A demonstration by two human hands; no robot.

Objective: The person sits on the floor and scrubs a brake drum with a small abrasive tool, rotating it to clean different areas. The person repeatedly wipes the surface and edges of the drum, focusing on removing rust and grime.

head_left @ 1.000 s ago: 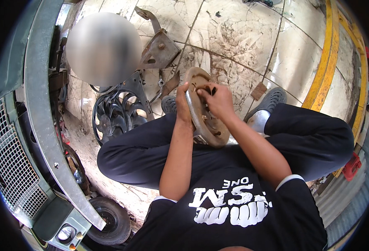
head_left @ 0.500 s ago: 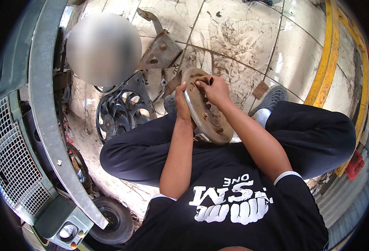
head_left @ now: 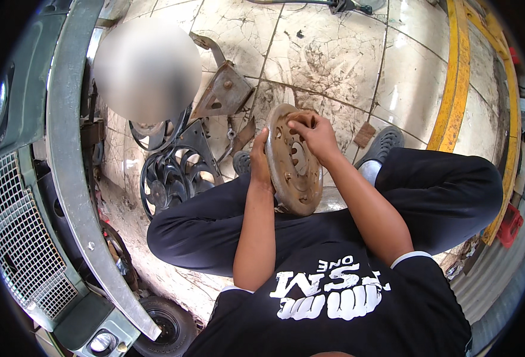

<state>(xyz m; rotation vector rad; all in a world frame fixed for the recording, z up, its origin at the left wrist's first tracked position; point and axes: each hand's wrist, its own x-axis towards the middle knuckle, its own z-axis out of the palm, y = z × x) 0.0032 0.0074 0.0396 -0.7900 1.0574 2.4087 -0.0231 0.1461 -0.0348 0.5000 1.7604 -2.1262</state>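
Rusty disc (head_left: 286,169) faces up and rightward, long outline running fore-and-aft.

We are in what looks like a vehicle repair workshop. Along our left stands the front of a vehicle, with a mesh grille (head_left: 24,232), a long metal bumper (head_left: 72,172) and a headlight (head_left: 102,341). A wheel (head_left: 182,330) sits near the bumper's lower end. Loose parts lie about on the cracked, grease-stained tile floor (head_left: 334,53): a black fan (head_left: 173,181) and a worn metal bracket (head_left: 225,89). At centre we see a rusty disc (head_left: 283,175). To our right run a chipped yellow frame (head_left: 450,95) and corrugated sheeting (head_left: 493,279).
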